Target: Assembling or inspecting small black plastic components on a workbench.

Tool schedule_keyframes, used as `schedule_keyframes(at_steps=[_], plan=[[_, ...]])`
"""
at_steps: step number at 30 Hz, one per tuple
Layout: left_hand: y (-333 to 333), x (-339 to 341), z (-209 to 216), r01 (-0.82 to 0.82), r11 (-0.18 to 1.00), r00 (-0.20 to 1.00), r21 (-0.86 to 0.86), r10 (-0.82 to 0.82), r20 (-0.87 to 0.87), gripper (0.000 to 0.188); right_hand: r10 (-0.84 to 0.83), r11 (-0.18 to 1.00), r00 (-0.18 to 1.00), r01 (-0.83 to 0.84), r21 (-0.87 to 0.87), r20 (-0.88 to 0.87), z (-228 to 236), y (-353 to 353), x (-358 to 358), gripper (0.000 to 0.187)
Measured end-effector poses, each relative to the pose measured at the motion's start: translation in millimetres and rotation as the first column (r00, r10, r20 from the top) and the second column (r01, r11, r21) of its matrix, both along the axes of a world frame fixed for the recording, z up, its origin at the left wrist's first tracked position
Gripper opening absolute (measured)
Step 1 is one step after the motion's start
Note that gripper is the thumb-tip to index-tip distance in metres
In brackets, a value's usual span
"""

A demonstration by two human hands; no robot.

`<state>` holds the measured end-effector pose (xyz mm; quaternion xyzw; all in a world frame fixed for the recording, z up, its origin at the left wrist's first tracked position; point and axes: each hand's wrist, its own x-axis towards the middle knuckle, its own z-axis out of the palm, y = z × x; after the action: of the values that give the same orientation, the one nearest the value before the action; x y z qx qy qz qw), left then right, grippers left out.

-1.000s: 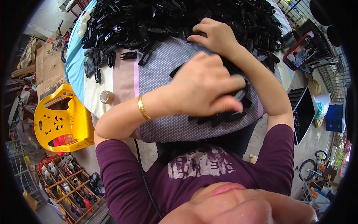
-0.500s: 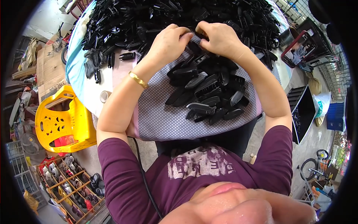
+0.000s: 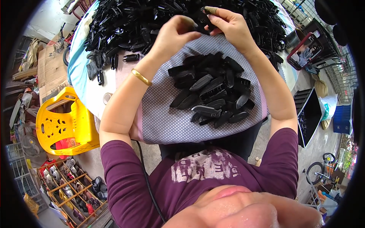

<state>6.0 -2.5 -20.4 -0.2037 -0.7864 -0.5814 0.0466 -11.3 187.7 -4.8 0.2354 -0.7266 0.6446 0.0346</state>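
At the front edge of a large heap of slim black plastic pieces (image 3: 121, 28), both my hands are raised close together. My right hand (image 3: 230, 28) pinches a black plastic piece (image 3: 205, 17) between thumb and fingers; the piece is partly lost against the dark heap. Its index fingertip has a tan wrapping. My left hand (image 3: 175, 34) is just left of it, thumb and curled fingers apart, the fingertips smeared by motion. Below the hands, a smaller pile of black plastic pieces (image 3: 213, 89), long with tapered ends, lies on a grey dotted cloth (image 3: 163, 121) over my lap.
Left of the cloth lie a few loose black pieces (image 3: 131, 57) and a pale tape roll (image 3: 107, 98). A yellow plastic chair (image 3: 85, 125) stands at the left, above a shoe rack (image 3: 72, 190). A phone (image 3: 305, 50) and a black crate (image 3: 308, 117) are at the right.
My hands have drawn apart slightly. The right one has turned upward, showing the wrapped fingertip; the left one has opened. The top of the small pile has shifted a little.
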Motion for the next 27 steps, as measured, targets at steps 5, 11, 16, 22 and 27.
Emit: schedule_keyframes(at_steps=[5, 11, 16, 22, 27], plan=[[-4.9, 2.0, 7.1, 0.080, 0.947, 0.981, 0.311, -0.130, 0.145, 0.038, 0.089, 0.996, 0.992, -0.087, -0.027, 0.087, 0.7, -5.7, 11.5, 0.025], [0.3, 9.6, 10.7, 0.027, 0.910, 0.982, 0.414, -0.101, 0.158, 0.036, 0.026, 0.999, 1.000, -0.026, 0.040, 0.009, -6.6, -10.2, 11.6, 0.023], [8.1, 19.0, 15.9, -0.039, 0.960, 0.994, 0.279, 0.008, 0.111, 0.033, -0.098, 0.973, 0.957, 0.149, 0.176, -0.273, -9.8, -12.7, 15.2, 0.020], [12.4, 21.3, 9.3, -0.135, 0.912, 0.978, 0.387, 0.058, 0.203, 0.027, -0.131, 0.906, 0.691, 0.374, 0.196, -0.710, -7.0, -22.9, 25.9, 0.013], [10.9, 22.6, 13.1, -0.089, 0.816, 0.984, 0.571, -0.015, 0.175, 0.022, -0.123, 0.938, 0.764, 0.297, 0.177, -0.633, -7.6, -23.7, 25.7, 0.017]])
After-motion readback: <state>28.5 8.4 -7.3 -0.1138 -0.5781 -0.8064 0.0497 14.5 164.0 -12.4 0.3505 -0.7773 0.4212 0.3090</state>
